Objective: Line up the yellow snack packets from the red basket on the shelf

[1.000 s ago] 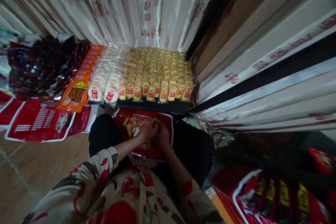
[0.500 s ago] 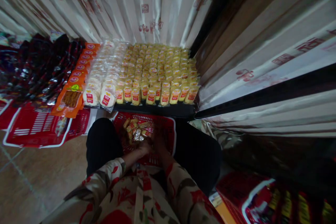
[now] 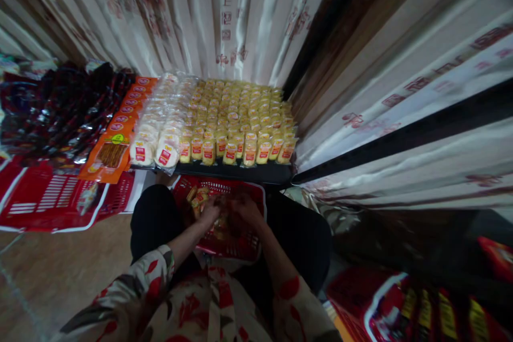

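Note:
A red plastic basket (image 3: 259, 195) sits between my knees, below the front edge of a black shelf. Small yellow-wrapped snack packets (image 3: 199, 197) lie inside it, heaped towards its left side. My left hand (image 3: 213, 210) is over the packets with its fingers curled closed. Close beside it, my right hand (image 3: 247, 209) reaches in from the right, fingers bent inward and closed. Dimness and the backs of my hands hide what is between the fingers.
On the black shelf (image 3: 264, 173) stand rows of yellow packaged cakes (image 3: 240, 117), white round packaged crackers (image 3: 167, 147), an orange snack bag (image 3: 108, 155) and dark shiny bags (image 3: 60, 112). More red baskets (image 3: 52, 197) are at left and lower right. Pleated curtains (image 3: 192, 16) hang behind.
Both hands have moved up and forward inside the basket, over the packets. My view has shifted slightly, so the shelf appears a little lower.

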A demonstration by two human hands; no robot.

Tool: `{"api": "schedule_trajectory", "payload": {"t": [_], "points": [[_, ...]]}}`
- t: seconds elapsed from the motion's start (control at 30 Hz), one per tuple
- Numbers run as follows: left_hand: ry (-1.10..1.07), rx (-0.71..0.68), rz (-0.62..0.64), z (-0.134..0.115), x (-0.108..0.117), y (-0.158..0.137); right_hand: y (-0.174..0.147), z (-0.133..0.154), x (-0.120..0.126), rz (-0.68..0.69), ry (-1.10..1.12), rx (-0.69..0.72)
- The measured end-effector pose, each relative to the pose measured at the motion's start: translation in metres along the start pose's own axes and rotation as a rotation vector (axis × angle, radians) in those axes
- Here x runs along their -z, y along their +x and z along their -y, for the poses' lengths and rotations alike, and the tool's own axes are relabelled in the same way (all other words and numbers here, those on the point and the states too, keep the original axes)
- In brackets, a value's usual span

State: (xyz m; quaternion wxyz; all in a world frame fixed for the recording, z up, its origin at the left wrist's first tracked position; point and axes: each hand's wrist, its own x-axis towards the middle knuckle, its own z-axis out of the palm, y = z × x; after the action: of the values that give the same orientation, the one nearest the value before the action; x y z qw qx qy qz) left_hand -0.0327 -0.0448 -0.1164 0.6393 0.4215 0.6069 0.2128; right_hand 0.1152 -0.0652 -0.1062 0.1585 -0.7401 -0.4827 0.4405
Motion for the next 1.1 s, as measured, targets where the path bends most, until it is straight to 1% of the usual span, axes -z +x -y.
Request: {"api": "schedule_trajectory", "payload": {"t": [0.13, 0.17, 0.23, 0.3, 0.4, 0.47, 0.53, 0.63, 0.73, 0.8, 0.87, 0.97, 1.03, 1.1], "points": [[-0.151, -0.022, 0.123, -0.024, 0.011, -0.011, -0.013, 0.016, 0.027, 0.037, 0.381, 0.128], [-0.164, -0.036, 0.128, -0.029, 0.012, -0.015, -0.017, 0.022, 0.031, 0.039, 0.476, 0.158], [-0.161, -0.069, 0.08, -0.037, 0.012, -0.022, -0.026, 0.032, 0.036, 0.023, 0.643, 0.191], [-0.179, -0.099, 0.013, -0.041, 0.009, -0.028, -0.034, 0.039, 0.035, 0.001, 0.754, 0.193], [-0.23, -0.136, -0.043, -0.046, 0.004, -0.037, -0.043, 0.043, 0.028, -0.03, 0.821, 0.193], [-0.199, -0.174, -0.053, -0.05, 0.002, -0.041, -0.046, 0.041, 0.023, -0.06, 0.837, 0.208], [-0.092, -0.228, -0.035, -0.056, 0.003, -0.045, -0.047, 0.038, 0.022, -0.09, 0.847, 0.226], [0.086, -0.335, 0.014, -0.071, 0.005, -0.046, -0.048, 0.034, 0.027, -0.14, 0.846, 0.261], [0.14, -0.452, 0.087, -0.088, 0.003, -0.042, -0.049, 0.034, 0.037, -0.174, 0.82, 0.333], [0.142, -0.482, 0.11, -0.101, -0.004, -0.039, -0.051, 0.037, 0.044, -0.2, 0.774, 0.386], [0.158, -0.502, 0.097, -0.113, -0.013, -0.037, -0.053, 0.041, 0.049, -0.318, 0.68, 0.402], [0.235, -0.572, 0.044, -0.134, -0.029, -0.035, -0.057, 0.047, 0.056, -0.614, 0.423, 0.403], [0.31, -0.617, -0.01, -0.149, -0.041, -0.031, -0.059, 0.05, 0.059, -0.787, 0.269, 0.429], [0.394, -0.663, -0.056, -0.162, -0.055, -0.026, -0.06, 0.052, 0.061, -0.902, 0.193, 0.458]]}}
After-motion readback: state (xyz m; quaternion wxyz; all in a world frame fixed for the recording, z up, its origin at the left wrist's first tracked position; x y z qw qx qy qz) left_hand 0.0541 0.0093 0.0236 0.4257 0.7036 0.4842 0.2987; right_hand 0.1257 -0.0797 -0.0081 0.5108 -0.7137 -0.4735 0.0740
